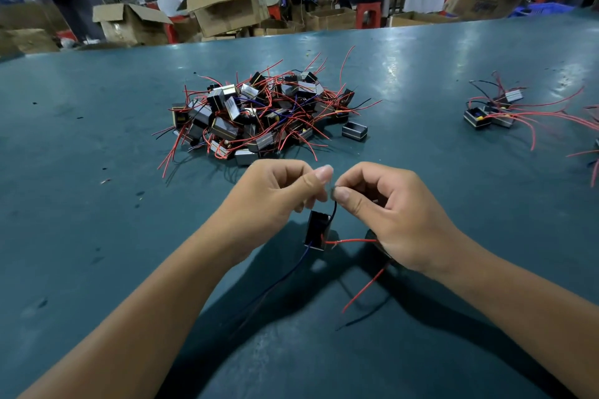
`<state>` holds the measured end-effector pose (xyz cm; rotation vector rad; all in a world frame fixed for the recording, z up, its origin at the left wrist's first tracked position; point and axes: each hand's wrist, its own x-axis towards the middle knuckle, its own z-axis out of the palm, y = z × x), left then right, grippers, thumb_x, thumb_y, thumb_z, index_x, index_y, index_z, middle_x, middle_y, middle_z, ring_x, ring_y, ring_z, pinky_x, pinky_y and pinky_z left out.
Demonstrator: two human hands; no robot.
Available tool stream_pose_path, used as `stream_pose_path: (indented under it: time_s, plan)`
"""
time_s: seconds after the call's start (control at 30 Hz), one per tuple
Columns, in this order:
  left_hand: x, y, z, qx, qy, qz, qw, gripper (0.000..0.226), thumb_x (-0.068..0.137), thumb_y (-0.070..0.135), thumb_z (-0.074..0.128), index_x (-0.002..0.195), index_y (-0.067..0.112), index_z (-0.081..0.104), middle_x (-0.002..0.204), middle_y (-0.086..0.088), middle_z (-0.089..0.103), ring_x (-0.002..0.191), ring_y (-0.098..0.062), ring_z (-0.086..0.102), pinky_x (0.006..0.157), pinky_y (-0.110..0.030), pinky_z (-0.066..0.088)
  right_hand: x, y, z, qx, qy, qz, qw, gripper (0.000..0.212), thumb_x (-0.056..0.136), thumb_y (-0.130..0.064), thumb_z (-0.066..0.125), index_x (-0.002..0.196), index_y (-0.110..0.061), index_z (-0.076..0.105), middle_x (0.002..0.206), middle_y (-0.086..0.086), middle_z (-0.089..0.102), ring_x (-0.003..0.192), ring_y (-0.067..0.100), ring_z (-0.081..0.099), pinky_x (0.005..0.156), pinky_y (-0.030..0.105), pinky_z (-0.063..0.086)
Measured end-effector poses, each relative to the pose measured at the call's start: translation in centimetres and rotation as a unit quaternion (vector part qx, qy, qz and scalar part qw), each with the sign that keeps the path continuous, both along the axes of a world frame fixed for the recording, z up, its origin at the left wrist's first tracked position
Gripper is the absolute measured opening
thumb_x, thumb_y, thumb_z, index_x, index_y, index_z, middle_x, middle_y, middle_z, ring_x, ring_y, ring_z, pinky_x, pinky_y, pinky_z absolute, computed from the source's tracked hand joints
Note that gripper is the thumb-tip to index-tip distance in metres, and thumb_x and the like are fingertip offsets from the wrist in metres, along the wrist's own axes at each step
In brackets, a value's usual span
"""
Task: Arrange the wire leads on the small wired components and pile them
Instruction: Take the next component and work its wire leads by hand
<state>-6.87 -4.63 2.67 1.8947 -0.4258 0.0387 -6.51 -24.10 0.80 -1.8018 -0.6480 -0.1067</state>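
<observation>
A small black boxed component (318, 231) hangs just above the green table (97, 139), below my two hands. My left hand (275, 194) and my right hand (385, 207) meet thumb to thumb and pinch the top of its black wire (334, 207). A red lead (351, 240) runs from the component under my right palm and trails down. A blue lead (291, 269) hangs toward me. A large tangled heap of like components (259, 110) with red wires lies beyond my hands. A smaller group (496, 108) lies at the right.
One empty grey casing (354, 132) sits just right of the heap. More red wires (594, 159) reach in from the right edge. Beyond the table's far edge stand open cardboard boxes (227, 6) and several seated people at benches.
</observation>
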Motion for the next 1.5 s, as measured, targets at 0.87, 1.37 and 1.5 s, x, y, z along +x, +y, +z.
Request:
stream_pose_path:
  time_s: [0.87,1.37,1.5]
  plan:
    - [0.0,1.0,0.7,0.181,-0.229,-0.048,0.955,0.014,0.097,0.024,0.064,0.089,0.014,0.068,0.084,0.005,0.058,0.078,-0.013,0.053,0.071,-0.030,0.044,-0.3,0.0,0.3,-0.003,0.002,0.019,1.000,0.011,0.095,-0.015,0.065,0.085,-0.016,0.066,0.062,-0.017,0.055,0.055,-0.001,0.045,0.055,0.009,0.036]
    - [0.5,1.6,0.4,0.195,-0.341,-0.002,0.920,0.020,0.085,0.012,0.079,0.105,0.014,0.076,0.098,0.000,0.059,0.088,-0.015,0.056,0.076,-0.027,0.045,-0.2,0.0,0.7,0.067,0.103,0.048,0.991,0.012,0.090,-0.020,0.064,0.083,-0.011,0.067,0.058,-0.014,0.052,0.052,0.000,0.041,0.053,0.010,0.035]
    - [0.4,1.4,0.6,0.242,-0.400,0.018,0.884,0.009,0.088,0.022,0.076,0.094,0.017,0.080,0.089,0.000,0.061,0.082,-0.017,0.055,0.076,-0.035,0.041,-0.3,0.1,0.8,0.078,0.114,0.065,0.988,0.011,0.092,-0.011,0.062,0.082,-0.011,0.066,0.058,-0.015,0.055,0.053,-0.001,0.044,0.053,0.009,0.035]
